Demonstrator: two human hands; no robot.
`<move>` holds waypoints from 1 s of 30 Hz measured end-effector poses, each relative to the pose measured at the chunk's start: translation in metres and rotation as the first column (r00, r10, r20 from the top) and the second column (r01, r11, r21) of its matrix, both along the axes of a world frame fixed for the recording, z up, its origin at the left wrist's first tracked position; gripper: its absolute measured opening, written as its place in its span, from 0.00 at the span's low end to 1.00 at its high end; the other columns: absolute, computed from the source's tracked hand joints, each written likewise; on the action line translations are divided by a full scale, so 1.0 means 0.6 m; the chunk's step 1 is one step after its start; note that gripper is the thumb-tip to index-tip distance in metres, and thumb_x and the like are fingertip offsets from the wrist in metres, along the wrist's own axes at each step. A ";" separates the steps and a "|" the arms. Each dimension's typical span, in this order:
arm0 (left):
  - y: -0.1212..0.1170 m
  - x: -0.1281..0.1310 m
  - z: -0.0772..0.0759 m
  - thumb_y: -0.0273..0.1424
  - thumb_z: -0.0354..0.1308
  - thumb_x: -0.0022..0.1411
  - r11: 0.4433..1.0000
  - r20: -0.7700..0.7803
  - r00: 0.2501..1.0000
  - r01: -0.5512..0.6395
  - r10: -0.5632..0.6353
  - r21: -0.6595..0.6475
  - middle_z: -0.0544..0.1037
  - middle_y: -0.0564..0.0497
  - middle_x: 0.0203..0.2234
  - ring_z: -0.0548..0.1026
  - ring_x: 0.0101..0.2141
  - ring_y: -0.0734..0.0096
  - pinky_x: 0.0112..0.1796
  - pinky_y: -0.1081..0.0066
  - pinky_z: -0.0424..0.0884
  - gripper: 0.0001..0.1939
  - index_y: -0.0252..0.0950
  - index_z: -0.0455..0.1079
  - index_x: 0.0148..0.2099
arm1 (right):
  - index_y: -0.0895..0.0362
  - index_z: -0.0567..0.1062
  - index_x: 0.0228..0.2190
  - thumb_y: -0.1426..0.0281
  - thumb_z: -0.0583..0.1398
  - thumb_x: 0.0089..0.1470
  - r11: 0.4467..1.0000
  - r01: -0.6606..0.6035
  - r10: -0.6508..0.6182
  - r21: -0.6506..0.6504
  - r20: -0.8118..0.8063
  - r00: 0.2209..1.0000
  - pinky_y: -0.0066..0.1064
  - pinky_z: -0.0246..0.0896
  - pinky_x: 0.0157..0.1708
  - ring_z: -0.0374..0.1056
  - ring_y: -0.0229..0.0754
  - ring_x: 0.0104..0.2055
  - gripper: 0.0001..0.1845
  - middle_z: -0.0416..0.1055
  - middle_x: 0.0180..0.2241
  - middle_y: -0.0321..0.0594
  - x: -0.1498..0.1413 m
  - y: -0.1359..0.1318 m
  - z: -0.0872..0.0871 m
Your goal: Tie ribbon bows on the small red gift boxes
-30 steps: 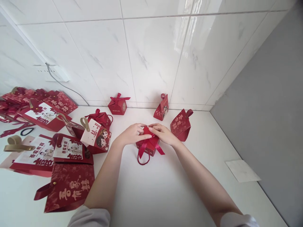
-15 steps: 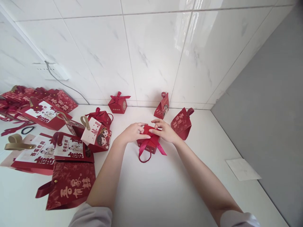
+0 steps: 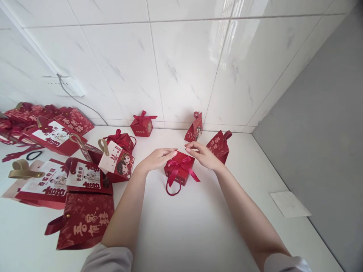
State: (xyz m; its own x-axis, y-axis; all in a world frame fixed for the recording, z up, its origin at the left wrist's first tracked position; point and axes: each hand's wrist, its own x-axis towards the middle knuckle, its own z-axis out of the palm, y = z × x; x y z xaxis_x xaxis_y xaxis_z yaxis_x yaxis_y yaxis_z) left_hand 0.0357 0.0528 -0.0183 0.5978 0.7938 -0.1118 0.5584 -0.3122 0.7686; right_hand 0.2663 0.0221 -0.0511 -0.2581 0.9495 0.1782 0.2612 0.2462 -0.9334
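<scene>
A small red gift box (image 3: 181, 174) stands on the white table between my hands. Across its top lies a tied ribbon bow (image 3: 181, 163), its tails hanging over the front, and a dark red cord handle (image 3: 173, 193) loops onto the table. At the box's back left corner is my left hand (image 3: 159, 158), fingers extended, its thumb close to the lid; whether it touches I cannot tell. Just off the back right corner hovers my right hand (image 3: 202, 154), fingers loosely stretched with nothing between them.
Behind stand a ribboned box (image 3: 142, 126), a triangular box (image 3: 194, 128) and a handled red box (image 3: 219, 146). Several red gift boxes and bags, including one lying flat (image 3: 85, 219), crowd the left side. A white paper (image 3: 289, 204) lies right, near the grey panel (image 3: 320, 113).
Both hands have let go of the ribbon and drawn apart, the left outward to the left, the right outward to the right. The bow on the box is now uncovered.
</scene>
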 end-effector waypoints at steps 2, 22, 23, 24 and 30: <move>-0.002 -0.004 0.007 0.51 0.47 0.63 1.000 0.007 1.000 -0.022 0.021 0.018 0.69 0.48 0.57 0.66 0.58 0.57 0.58 0.60 0.60 0.27 0.41 0.70 0.55 | 0.54 0.70 0.40 0.56 0.54 0.59 1.000 0.007 -0.006 -0.028 0.031 1.000 0.38 0.58 0.51 0.65 0.43 0.51 0.15 0.68 0.49 0.41 0.009 -0.004 0.012; 0.014 -0.027 -0.021 0.35 0.69 0.43 0.994 0.023 0.994 0.109 -0.109 0.023 0.69 0.42 0.53 0.70 0.53 0.55 0.50 0.62 0.69 0.47 0.39 0.50 0.62 | 0.51 0.63 0.54 0.57 0.56 0.59 0.954 -0.118 0.134 -0.277 0.041 0.990 0.40 0.62 0.48 0.70 0.45 0.47 0.23 0.75 0.41 0.43 0.031 -0.011 0.011; 0.015 -0.028 -0.019 0.35 0.69 0.43 0.994 0.032 0.997 0.062 -0.066 0.095 0.67 0.42 0.55 0.67 0.55 0.54 0.52 0.61 0.67 0.47 0.39 0.50 0.62 | 0.51 0.63 0.54 0.57 0.57 0.59 0.961 -0.092 0.108 -0.262 0.047 0.993 0.40 0.62 0.48 0.69 0.45 0.48 0.24 0.74 0.43 0.43 0.030 -0.011 0.012; 0.015 -0.028 -0.017 0.35 0.69 0.43 0.987 0.047 0.999 0.017 -0.025 0.160 0.65 0.41 0.57 0.65 0.57 0.54 0.54 0.60 0.66 0.47 0.38 0.50 0.62 | 0.51 0.63 0.53 0.56 0.57 0.58 0.968 -0.060 0.077 -0.245 0.058 0.995 0.40 0.62 0.47 0.68 0.46 0.49 0.24 0.73 0.45 0.44 0.027 -0.010 0.013; 0.003 -0.009 0.003 0.33 0.68 0.46 0.836 0.153 0.967 -0.252 0.202 0.487 0.57 0.40 0.62 0.60 0.60 0.51 0.57 0.56 0.63 0.53 0.41 0.41 0.67 | 0.54 0.71 0.38 0.52 0.54 0.58 0.958 0.287 -0.285 -0.007 0.074 0.956 0.35 0.63 0.38 0.69 0.43 0.36 0.19 0.74 0.37 0.40 -0.001 -0.021 0.036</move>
State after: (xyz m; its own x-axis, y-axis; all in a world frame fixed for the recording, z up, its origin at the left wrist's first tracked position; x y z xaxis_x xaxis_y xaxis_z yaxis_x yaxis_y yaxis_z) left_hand 0.0303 0.0543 -0.0165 0.3818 0.8416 0.3820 0.5962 -0.5401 0.5940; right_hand 0.2658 0.0094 -0.0294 0.0132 0.9883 0.1518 0.3847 0.1352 -0.9131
